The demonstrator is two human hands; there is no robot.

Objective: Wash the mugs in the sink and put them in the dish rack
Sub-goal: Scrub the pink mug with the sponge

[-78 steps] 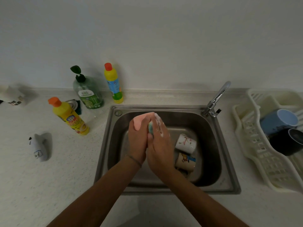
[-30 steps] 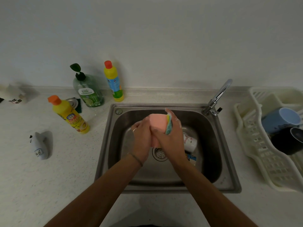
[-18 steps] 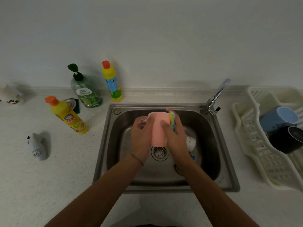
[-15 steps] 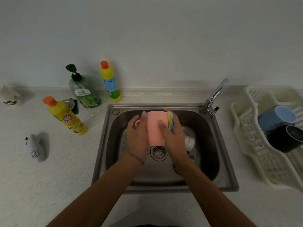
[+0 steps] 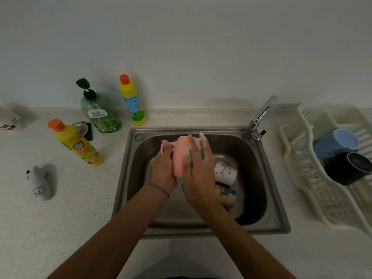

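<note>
over the stainless steel sink (image 5: 128, 178), the left hand (image 5: 164, 174) grips the smooth pink ceramic mug (image 5: 181, 158) while the soapy right hand (image 5: 198, 174) presses a thin yellow-green sponge (image 5: 189, 157) against it, so the slick mug could slip onto the two printed mugs (image 5: 225, 182) just right of it.

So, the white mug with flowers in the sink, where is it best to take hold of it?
Grip the white mug around its side wall, coming from above with the right hand. It lies on its side on the sink floor, just right of that hand, with its wall facing up. No handle shows.
</note>
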